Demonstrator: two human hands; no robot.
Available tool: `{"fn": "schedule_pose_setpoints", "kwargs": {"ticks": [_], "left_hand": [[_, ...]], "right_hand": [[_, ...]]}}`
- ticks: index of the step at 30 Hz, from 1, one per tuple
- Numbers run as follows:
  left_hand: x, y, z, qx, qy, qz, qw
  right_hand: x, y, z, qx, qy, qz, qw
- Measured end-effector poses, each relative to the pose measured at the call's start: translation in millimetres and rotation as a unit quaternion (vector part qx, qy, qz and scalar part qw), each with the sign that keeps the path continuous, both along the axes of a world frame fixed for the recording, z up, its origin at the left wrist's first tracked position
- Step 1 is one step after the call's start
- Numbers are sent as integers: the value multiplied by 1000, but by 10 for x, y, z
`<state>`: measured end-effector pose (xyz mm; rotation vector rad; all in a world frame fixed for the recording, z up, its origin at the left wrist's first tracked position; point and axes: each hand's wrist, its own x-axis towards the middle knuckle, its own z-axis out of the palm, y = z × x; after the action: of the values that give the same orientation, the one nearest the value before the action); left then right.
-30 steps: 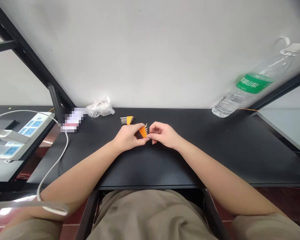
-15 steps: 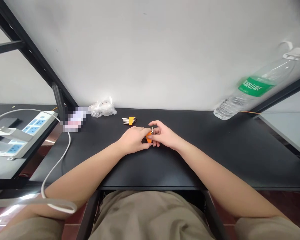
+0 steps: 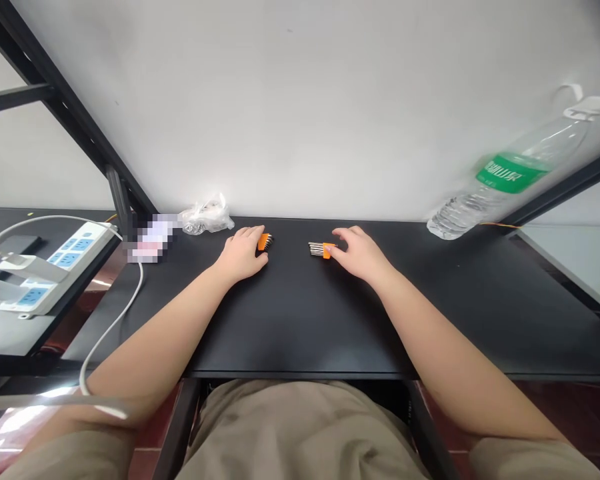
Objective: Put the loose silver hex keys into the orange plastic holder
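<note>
Two hex key sets in orange holders are on the black table. My left hand [image 3: 243, 255] lies over the left hex key set [image 3: 265, 241], its fingers stretched along the far side and the thumb apart on the near side. The left part of that set is hidden under the hand. To the right, the other hex key set [image 3: 320, 249] lies flat with its long silver ends pointing left. My right hand [image 3: 361, 256] is at its orange end, the thumb tip touching the holder and the index finger raised apart from it.
A crumpled clear plastic bag [image 3: 207, 215] rests against the wall, beside a blurred-out item [image 3: 153, 239]. At the right leans a green-labelled water bottle [image 3: 510, 172]. A white power strip [image 3: 63, 270] and its cable [image 3: 115, 327] are on the left.
My hands have moved apart. The hex key set formerly between them now lies on the table by my right hand, and my left hand has moved left over the other set.
</note>
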<state>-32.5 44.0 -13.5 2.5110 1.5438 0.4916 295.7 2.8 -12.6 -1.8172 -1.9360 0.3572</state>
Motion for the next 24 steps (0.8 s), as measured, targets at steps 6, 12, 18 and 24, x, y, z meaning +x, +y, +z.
{"fn": "schedule_pose_setpoints", "kwargs": {"ticks": [6, 12, 18, 24], "left_hand": [[-10, 14, -52, -1, -9, -7, 1000], [3, -12, -36, -4, -67, -41, 997], [163, -225, 86, -15, -179, -119, 977], [336, -440, 160, -10, -212, -163, 964]], "right_hand": [[-41, -19, 1, -13, -64, 90, 994], [-5, 12, -11, -31, -38, 80, 996], [-199, -108, 65, 76, 14, 115, 990], [-718, -336, 123, 19, 255, 251, 934]]}}
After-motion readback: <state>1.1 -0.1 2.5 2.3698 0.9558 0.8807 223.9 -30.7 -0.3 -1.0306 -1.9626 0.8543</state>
